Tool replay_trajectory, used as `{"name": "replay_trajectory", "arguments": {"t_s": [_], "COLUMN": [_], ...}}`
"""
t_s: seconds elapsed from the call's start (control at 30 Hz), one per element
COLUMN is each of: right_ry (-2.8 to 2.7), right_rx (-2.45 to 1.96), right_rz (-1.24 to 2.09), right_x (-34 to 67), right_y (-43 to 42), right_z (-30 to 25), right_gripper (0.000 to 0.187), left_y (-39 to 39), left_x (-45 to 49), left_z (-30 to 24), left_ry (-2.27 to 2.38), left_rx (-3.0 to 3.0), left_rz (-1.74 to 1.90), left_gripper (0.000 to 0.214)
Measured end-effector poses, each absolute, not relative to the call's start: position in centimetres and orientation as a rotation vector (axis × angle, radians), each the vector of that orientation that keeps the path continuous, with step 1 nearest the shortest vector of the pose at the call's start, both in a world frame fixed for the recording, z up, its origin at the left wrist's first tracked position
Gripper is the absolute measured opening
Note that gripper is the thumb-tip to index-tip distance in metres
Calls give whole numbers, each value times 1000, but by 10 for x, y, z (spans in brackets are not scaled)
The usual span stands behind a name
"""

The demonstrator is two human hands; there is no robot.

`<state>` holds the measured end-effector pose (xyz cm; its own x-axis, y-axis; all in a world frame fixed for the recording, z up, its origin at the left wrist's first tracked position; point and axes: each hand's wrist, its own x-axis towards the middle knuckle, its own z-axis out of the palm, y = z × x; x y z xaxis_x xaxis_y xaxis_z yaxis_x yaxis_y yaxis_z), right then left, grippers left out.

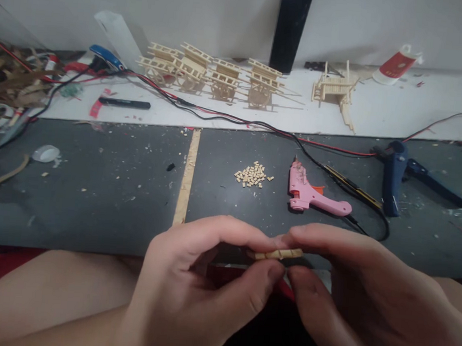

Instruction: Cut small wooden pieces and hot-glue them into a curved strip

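Note:
Between my two hands is a short strip of small wooden pieces [278, 254], joined end to end and lying roughly level. My left hand [206, 283] pinches it between thumb and forefinger near its left part. At the right part, my right hand [358, 289] closes on it in the same way, fingertips nearly touching the left ones. The rest of the strip, if any, is hidden by the fingers. Beyond my hands on the grey tabletop lies a small heap of tiny wooden pieces [252, 174]. Right of the heap, a pink glue gun [313, 190] rests on its side.
Several miniature wooden carts [222, 79] and another small wooden model [333, 90] stand on the white ledge. A black phone [291, 28] leans against the wall. Cables [235, 121] cross the table. A blue-handled cutter [394, 175] lies right, a wooden strip [186, 177] left of centre.

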<state>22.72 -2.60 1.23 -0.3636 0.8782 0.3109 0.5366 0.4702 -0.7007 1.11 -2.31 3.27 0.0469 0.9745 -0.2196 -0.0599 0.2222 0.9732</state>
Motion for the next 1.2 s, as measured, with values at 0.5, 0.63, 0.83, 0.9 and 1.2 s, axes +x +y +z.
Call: {"name": "replay_trajectory", "arguments": {"t_s": [0.5,0.63,0.83,0.9,1.2], "right_ry": [-2083,-2142,-2152,-2155,-2142], "right_rx": [-1173,-1176,-1197,-1197,-1166], "right_rz": [599,541,520,524,527], "right_x": [211,214,217,219,219], "right_y": [-18,-18,-21,-22,-22], "right_z": [27,26,25,25,25], "right_gripper": [23,25,25,25,29], "left_y": [-20,-21,-20,-19,-23], "left_x": [18,17,15,13,11], "left_z": [35,34,33,33,27], "left_ry": [1301,1309,1278,1245,1194], "left_rx": [1206,1195,1203,1203,1344], "left_rz": [1095,1075,1055,1051,1082], "left_gripper": [12,10,8,8,9]}}
